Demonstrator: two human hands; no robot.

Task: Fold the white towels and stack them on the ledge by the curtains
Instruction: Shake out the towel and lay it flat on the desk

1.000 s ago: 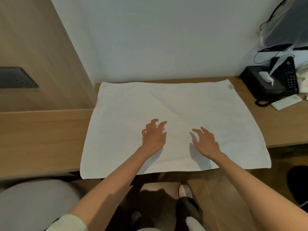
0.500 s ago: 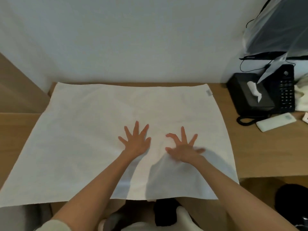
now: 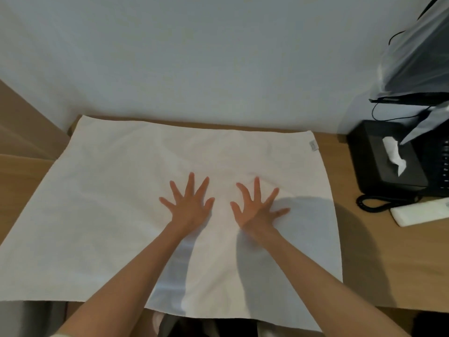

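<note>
The white towel (image 3: 116, 215) lay spread flat on the wooden tabletop (image 3: 379, 263), its far edge close along the pale wall (image 3: 194, 57) at 12 o'clock and its near edge hanging just over the tabletop's front at 6 o'clock. Both hands pressed palm-down near its middle, a little toward the near side: the left hand (image 3: 189, 207) and the right hand (image 3: 257, 210) sat close beside each other, apart, with all fingers (image 3: 192, 183) splayed wide and flat, gripping nothing. Towel stretched past the fingertips toward 12 o'clock, and broad cloth ran out toward 9 o'clock. A small label (image 3: 313, 145) marked the far corner at 2 o'clock. At 3 o'clock bare wood separated the towel's edge from a black tissue box (image 3: 379, 161), a coiled black cord (image 3: 374, 203) and a white remote (image 3: 422, 212). Faint creases showed just beyond the right fingers.
</note>
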